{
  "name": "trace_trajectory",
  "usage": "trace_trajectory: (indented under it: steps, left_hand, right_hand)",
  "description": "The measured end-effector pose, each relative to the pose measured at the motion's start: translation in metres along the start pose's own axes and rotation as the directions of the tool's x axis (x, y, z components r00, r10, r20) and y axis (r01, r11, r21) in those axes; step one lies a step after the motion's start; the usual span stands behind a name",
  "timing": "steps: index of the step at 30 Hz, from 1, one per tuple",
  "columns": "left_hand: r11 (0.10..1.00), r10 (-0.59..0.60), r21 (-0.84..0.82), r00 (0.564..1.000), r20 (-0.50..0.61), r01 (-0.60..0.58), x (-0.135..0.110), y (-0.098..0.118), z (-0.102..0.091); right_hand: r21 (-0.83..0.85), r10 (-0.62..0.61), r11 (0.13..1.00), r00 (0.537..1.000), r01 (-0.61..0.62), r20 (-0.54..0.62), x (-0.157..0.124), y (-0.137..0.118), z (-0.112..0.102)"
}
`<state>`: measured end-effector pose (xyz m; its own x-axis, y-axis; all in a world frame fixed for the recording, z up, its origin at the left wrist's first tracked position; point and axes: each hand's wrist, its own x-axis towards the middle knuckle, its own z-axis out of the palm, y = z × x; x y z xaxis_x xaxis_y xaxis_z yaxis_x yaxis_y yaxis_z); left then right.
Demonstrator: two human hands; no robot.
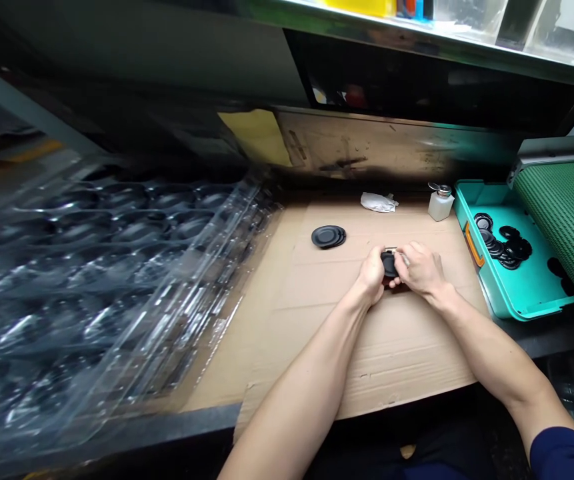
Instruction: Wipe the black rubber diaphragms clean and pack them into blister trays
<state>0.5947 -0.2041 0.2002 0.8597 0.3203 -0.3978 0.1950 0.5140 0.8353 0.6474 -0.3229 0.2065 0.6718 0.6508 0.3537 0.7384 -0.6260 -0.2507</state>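
Observation:
Above the cardboard sheet, my left hand is closed around a round black plastic disc. My right hand is closed too, its fingers pressed together against the disc's right edge. A thin, light-edged sliver shows at the disc's top beside the right fingertips; whether that hand grips it cannot be made out. To the left of my hands, a few similar black discs lie overlapped on the cardboard.
A teal bin with several black discs stands at right, beside a green conveyor belt. Behind my hands are a pump bottle and a crumpled white wad. Stacked clear trays fill the left. A shelf overhangs the back.

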Motion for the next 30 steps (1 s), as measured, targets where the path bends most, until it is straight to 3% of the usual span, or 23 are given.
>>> trace_trajectory:
  steps: [4,7,12,15,19,23,27,30]
  left_hand:
    - [0.92,-0.228,-0.286,0.96,0.163,0.267,-0.004,0.02,-0.005]
    - [0.83,-0.315,-0.384,0.908,0.276,0.404,-0.005,0.029,-0.012]
    - [0.787,-0.344,-0.434,0.896,0.281,0.438,-0.005,0.029,-0.016]
    - [0.822,-0.313,-0.411,0.915,0.255,0.395,-0.003,0.026,-0.015]
    - [0.933,-0.163,-0.292,0.97,0.183,0.212,-0.001,0.02,-0.013]
    - [0.992,-0.002,-0.123,0.984,0.176,0.024,-0.006,0.016,-0.019]
    - [0.982,0.053,0.173,0.987,0.155,-0.08,-0.026,0.023,-0.049]
    - [0.866,0.021,0.496,0.994,0.104,-0.071,-0.044,0.034,-0.084]
  right_hand:
    - [0.137,0.088,0.989,0.981,-0.064,-0.173,0.002,0.017,-0.001]
    - [0.195,0.131,0.977,0.967,-0.088,-0.22,0.006,0.028,0.002]
    - [0.213,0.142,0.972,0.969,-0.098,-0.201,0.009,0.034,0.006]
    - [0.195,0.169,0.973,0.96,-0.127,-0.221,0.01,0.036,0.005]
    - [0.163,0.221,0.969,0.943,-0.184,-0.249,0.012,0.045,0.003]
    - [0.159,0.298,0.951,0.929,-0.267,-0.221,0.016,0.059,0.006]
    - [0.198,0.371,0.921,0.91,-0.336,-0.183,0.018,0.071,0.012]
    - [0.22,0.422,0.896,0.893,-0.385,-0.155,0.017,0.072,0.014]
